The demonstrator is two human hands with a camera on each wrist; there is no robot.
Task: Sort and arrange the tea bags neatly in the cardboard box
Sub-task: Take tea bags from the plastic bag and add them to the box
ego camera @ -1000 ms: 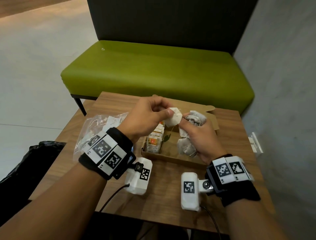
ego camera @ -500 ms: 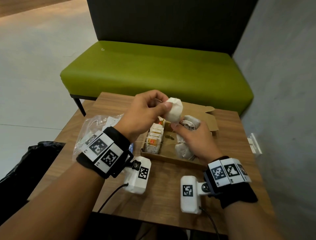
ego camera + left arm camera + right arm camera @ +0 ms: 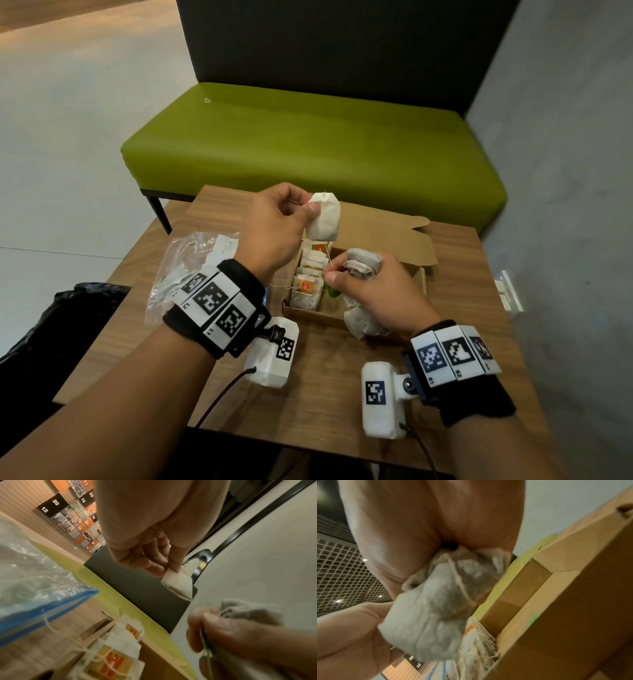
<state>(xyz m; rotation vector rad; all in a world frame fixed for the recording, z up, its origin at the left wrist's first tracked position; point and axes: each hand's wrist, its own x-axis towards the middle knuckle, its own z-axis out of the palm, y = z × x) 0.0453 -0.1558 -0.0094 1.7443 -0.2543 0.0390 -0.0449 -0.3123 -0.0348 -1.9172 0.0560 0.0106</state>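
1. The left hand pinches one tea bag in its grip, raised above the cardboard box.
2. The right hand has its grip curled round a bunch of tea bags over the box, thumb and forefinger pinching a string.
3. A row of tagged tea bags stands along the box's left side.
4. The box sits on the counter, beside a plastic bag.

— What did the person wear on the arms?

— Both forearms were bare. A black band wrapped the left wrist, topped with white plates printed with black square codes.

— And the other band?

— It was alike. Just below each band hung a white camera block bearing one smaller code, and a thin black cable ran from each block.
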